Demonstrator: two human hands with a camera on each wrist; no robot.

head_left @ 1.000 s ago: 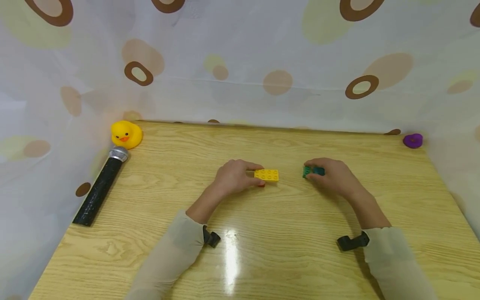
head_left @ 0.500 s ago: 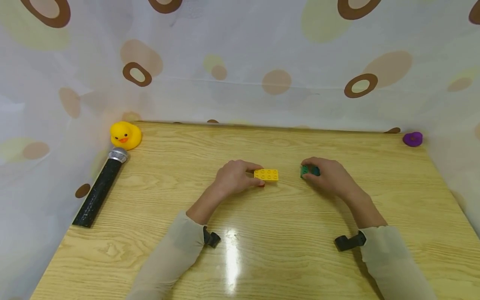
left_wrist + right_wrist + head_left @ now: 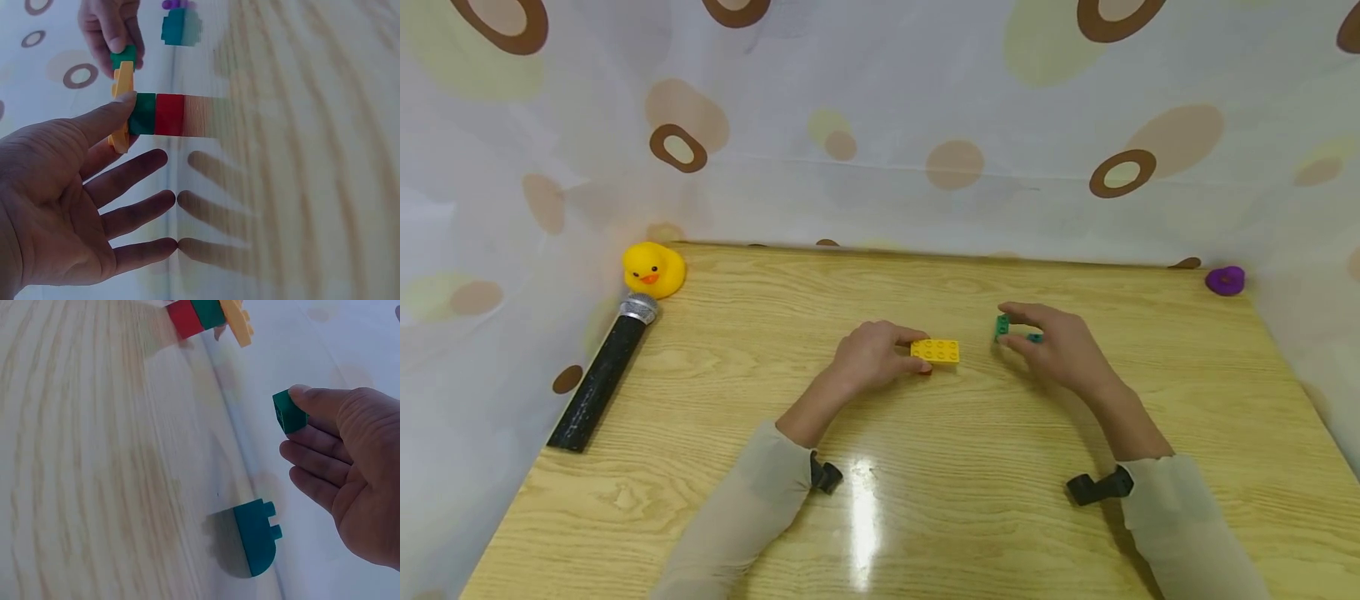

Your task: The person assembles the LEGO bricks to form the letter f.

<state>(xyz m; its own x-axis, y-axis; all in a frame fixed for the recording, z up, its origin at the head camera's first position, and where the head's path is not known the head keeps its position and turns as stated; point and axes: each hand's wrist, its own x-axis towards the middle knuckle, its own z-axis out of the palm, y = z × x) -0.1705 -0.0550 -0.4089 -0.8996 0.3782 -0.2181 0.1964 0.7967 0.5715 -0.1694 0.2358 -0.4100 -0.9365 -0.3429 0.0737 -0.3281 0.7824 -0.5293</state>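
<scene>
My left hand (image 3: 868,357) pinches a flat yellow building brick (image 3: 936,351) between thumb and index finger, its studs facing up. Under the yellow brick a green brick (image 3: 144,114) sits on a red brick (image 3: 170,114), which stands on the table; the other three fingers spread out beside this stack. To the right, my right hand (image 3: 1063,346) holds a small green brick (image 3: 290,412) by thumb and fingertips, raised above the table. Below that hand a teal brick (image 3: 256,537) with a rounded end lies on the wood, mostly covered by the hand in the head view.
A yellow rubber duck (image 3: 654,271) and a black microphone (image 3: 598,375) lie along the left edge of the wooden table (image 3: 955,475). At the far right corner is a small purple duck (image 3: 1226,281). A patterned curtain (image 3: 880,125) hangs behind and at both sides.
My right hand has lifted the green brick and shifted slightly left, away from the teal brick, which has stayed on the table. The left hand and its stack have hardly moved.
</scene>
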